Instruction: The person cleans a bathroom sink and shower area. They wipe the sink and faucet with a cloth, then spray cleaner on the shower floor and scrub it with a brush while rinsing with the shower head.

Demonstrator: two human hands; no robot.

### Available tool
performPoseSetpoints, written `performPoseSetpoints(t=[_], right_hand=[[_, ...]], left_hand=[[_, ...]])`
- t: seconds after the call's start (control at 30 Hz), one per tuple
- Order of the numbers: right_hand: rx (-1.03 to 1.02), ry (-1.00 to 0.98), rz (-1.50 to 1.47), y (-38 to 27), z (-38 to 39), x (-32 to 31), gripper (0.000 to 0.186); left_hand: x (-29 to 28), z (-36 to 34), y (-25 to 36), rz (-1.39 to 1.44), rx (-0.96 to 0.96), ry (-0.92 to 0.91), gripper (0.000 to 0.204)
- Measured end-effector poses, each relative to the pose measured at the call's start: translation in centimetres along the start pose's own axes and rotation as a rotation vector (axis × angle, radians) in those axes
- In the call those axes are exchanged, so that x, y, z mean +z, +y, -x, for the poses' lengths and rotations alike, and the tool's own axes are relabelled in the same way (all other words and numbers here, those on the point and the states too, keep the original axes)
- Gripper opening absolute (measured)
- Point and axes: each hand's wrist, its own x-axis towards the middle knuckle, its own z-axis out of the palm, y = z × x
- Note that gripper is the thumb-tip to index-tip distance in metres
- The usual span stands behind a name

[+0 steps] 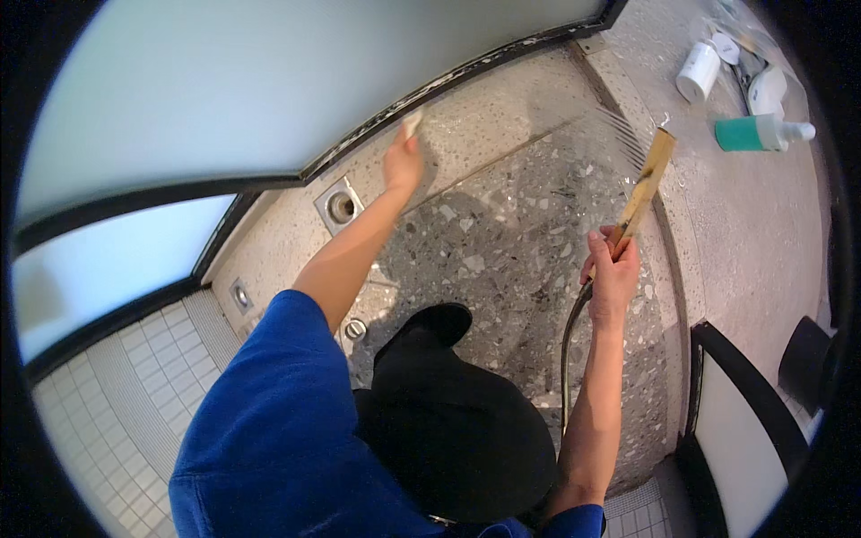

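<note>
My right hand (616,269) is closed round a gold, bar-shaped hand shower (653,170). Fine jets of water leave its left side, and a dark hose (567,350) runs down from its lower end beside my forearm. My left hand (403,168) reaches out to the dark bottom frame (377,124) of a frosted glass panel (269,90). Its fingers are closed on a small pale thing (413,123), slightly blurred, whose kind I cannot make out. Whether that thing touches the frame is not clear.
A square floor drain (340,207) lies left of my left forearm; a round metal fitting (356,329) is near my shoe (444,323). A low stone curb (659,206) borders the wet speckled floor. Beyond it lie a green-filled bottle (749,134) and a white bottle (699,72).
</note>
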Motion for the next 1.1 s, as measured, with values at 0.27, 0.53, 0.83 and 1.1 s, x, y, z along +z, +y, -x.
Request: performPoseSetpoints(t=[0.27, 0.53, 0.83, 1.1], right_hand=[[0.074, -0.228, 0.226, 1.0, 3.5, -0.6, 0.031], [0.042, -0.152, 0.132, 1.7, 6.8, -1.4, 0.029], [-0.01, -0.071, 0.14, 1.1, 5.7, -2.9, 0.025], [0.116, 0.026, 0.294, 0.6, 6.1, -0.3, 0.025]], left_hand=[[-13.2, 9.5, -10.2, 0.15, -0.602, 0.062, 0.032], [-6.1, 11.1, 5.2, -0.054, 0.086, -0.373, 0.044], [-13.8, 11.8, -18.8, -0.197, -0.186, 0.179, 0.037], [0.7, 6.8, 8.6, 0.122, 0.035, -0.275, 0.036]])
